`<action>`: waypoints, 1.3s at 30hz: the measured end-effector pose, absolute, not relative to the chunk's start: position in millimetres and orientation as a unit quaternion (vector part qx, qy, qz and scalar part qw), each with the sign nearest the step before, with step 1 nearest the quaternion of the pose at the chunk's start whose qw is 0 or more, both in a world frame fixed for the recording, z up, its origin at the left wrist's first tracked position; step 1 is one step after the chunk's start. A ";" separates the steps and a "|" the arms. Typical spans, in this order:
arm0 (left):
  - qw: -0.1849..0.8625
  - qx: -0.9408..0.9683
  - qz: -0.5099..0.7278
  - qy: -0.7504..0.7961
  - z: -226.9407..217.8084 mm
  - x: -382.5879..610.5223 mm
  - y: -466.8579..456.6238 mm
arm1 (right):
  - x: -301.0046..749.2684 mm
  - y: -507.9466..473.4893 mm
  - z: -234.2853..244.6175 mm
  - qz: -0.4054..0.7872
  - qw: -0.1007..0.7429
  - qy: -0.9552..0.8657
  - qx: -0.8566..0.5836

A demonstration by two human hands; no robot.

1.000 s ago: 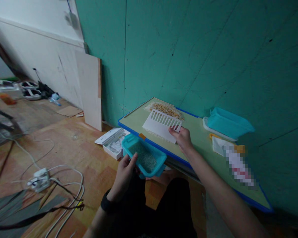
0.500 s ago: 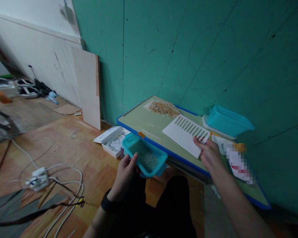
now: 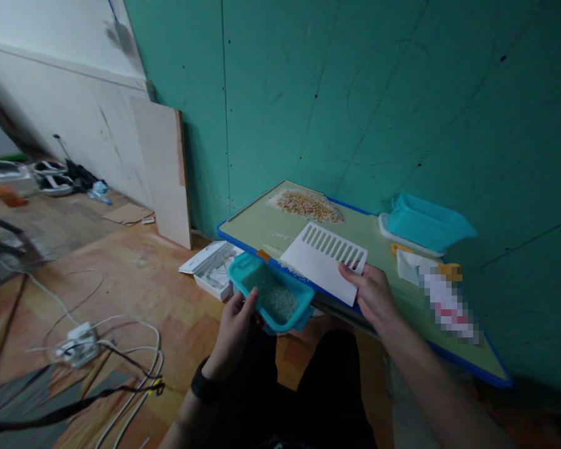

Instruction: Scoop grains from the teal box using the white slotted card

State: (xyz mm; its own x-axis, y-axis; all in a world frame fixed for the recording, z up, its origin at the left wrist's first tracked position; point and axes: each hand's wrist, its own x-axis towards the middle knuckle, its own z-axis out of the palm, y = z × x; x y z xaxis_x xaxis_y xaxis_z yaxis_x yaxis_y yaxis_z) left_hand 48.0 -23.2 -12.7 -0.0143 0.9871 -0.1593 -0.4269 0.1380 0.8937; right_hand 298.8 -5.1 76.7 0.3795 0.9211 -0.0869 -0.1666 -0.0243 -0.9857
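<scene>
My left hand point(image 3: 238, 315) is closed on the near-left rim of a turquoise plastic tub point(image 3: 303, 317), which it holds just under the board's front edge. Pale grains point(image 3: 280, 299) cover the tub's bottom. In my right hand point(image 3: 369, 292) is a flat white plastic scraper point(image 3: 315, 265) with a row of slots along its far side. The scraper lies low over the front edge of the greenish board point(image 3: 355, 218), right above the tub. Some white grains point(image 3: 292, 269) sit at that edge by the scraper. Farther back lies a heap of yellow kernels mixed with white grains point(image 3: 308, 206).
A second turquoise tub point(image 3: 427, 221) stands on a white lid or tray point(image 3: 388, 232) at the board's back right. Near it are an orange-handled item point(image 3: 449, 272) and a blurred packet point(image 3: 451, 308). An open white box point(image 3: 212, 280), cables point(image 3: 154, 340) and a power strip point(image 3: 81, 345) lie on the floor.
My right hand has drawn the scraper toward me and to the left, up to the board's front edge. White grains have gathered there. My left hand and the tub stay nearly in place.
</scene>
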 end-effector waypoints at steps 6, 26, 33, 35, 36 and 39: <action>0.625 0.328 0.569 0.423 -16.6 38.6 -19.8 | 300.2 -1.5 81.8 0.428 0.633 -0.332 -0.553; 0.604 0.340 0.568 0.443 -26.5 19.8 -12.9 | 277.6 20.1 75.9 0.459 0.601 -0.353 -0.551; 0.592 0.311 0.603 0.436 -17.8 20.6 -20.0 | 276.8 48.5 77.2 0.417 0.645 -0.365 -0.527; 0.592 0.316 0.598 0.439 -17.2 18.8 -18.5 | 271.4 61.3 75.9 0.416 0.640 -0.373 -0.527; 0.589 0.320 0.596 0.441 -17.5 17.5 -17.2 | 268.1 67.4 75.4 0.417 0.638 -0.376 -0.527; 0.577 0.330 0.594 0.453 -18.6 13.2 -12.6 | 258.8 84.0 74.4 0.411 0.640 -0.385 -0.522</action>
